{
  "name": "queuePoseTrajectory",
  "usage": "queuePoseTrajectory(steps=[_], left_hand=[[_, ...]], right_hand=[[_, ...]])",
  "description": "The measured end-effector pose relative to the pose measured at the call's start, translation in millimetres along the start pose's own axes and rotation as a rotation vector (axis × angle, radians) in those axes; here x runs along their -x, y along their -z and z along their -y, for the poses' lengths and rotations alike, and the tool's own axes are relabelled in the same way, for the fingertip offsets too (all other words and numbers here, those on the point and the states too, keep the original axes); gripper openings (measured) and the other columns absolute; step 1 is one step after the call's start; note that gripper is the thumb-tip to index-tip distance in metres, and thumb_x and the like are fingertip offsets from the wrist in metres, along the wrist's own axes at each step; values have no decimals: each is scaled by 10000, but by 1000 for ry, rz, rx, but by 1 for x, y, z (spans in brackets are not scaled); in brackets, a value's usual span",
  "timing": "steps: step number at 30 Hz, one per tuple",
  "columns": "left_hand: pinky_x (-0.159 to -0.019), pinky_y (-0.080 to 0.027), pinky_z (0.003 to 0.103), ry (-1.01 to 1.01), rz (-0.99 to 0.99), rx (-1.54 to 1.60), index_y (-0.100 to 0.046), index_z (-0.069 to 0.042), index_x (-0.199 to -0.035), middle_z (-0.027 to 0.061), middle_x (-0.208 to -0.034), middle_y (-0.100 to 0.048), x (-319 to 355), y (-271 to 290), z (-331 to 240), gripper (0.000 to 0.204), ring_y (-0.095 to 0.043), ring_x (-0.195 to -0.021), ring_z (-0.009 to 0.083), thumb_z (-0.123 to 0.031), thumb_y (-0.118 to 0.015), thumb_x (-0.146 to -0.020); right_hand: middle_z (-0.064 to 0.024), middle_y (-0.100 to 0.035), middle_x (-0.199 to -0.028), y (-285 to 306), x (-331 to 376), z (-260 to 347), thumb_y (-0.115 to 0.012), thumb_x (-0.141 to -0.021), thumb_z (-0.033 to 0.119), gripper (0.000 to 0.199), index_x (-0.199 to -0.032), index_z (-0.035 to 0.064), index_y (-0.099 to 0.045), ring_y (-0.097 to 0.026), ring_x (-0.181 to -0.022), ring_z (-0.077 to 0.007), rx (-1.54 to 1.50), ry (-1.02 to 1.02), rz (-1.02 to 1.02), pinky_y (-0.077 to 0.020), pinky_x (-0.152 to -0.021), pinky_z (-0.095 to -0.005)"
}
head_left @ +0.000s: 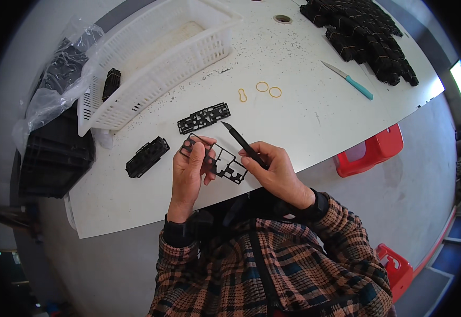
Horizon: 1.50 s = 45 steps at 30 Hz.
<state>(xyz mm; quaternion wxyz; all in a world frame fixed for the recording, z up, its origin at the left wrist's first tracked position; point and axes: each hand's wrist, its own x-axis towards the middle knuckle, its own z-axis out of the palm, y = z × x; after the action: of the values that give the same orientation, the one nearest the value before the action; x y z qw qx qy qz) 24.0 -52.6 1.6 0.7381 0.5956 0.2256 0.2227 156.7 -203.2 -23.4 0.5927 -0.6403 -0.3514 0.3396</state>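
Observation:
My left hand grips a flat black plastic frame with several rectangular cut-outs, thumb on top. In my right hand is a black craft knife, its pointed blade aimed up and to the left, away from the frame. The right fingertips come close to the frame's right end; whether they touch it I cannot tell. Beyond my hands lies a flat black plastic part full of openings. A second stack of black plastic parts rests on the table to the left of my left hand.
A white perforated basket holds one dark bundle. Three yellow rubber bands, a turquoise-handled knife and a tape roll lie on the white table. Banded black stacks fill the far right. Red stools stand nearby.

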Motion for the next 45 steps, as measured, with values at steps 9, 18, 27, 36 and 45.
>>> queuePoseTrajectory(steps=[9,18,27,36,45], left_hand=[[-444,-386,203,-10,-6,51,-559,-13,-1097,14,-779,-534,3,8,5,412,-505,-543,77,-408,-516,-988],[-450,-421,223,-6,-36,117,-548,16,-1156,68,-853,-611,8,3,8,405,-581,-591,120,-350,-550,-982],[-506,-469,227,-24,52,9,-501,31,-1235,85,-858,-630,10,0,9,368,-607,-629,137,-192,-598,-958],[-506,-448,203,21,18,105,-508,12,-1208,28,-768,-590,11,-5,-1,332,-555,-583,82,-145,-614,-935],[-503,-420,194,-68,-94,-141,-527,-23,-1157,-19,-677,-531,6,4,3,233,-497,-567,42,-107,-577,-945]], right_hand=[[-43,-666,-886,-3,2,-4,-616,-926,67,147,-1021,-46,-623,-613,-813,-69,-227,-44,97,-489,-756,-209],[-50,-671,-842,-2,2,-6,-617,-925,50,121,-1011,-34,-628,-609,-712,-66,-319,-37,-27,-497,-664,-194],[-70,-693,-837,4,-1,-12,-627,-925,58,133,-1018,-37,-623,-597,-671,-60,-357,-41,-18,-492,-648,-189],[-75,-696,-843,-3,2,-8,-617,-933,68,160,-1046,-44,-614,-576,-661,-49,-344,-49,55,-480,-641,-183],[-87,-680,-916,11,16,3,-522,-961,40,305,-1253,-41,-551,-536,-710,-58,50,75,-107,-472,-658,-227]])
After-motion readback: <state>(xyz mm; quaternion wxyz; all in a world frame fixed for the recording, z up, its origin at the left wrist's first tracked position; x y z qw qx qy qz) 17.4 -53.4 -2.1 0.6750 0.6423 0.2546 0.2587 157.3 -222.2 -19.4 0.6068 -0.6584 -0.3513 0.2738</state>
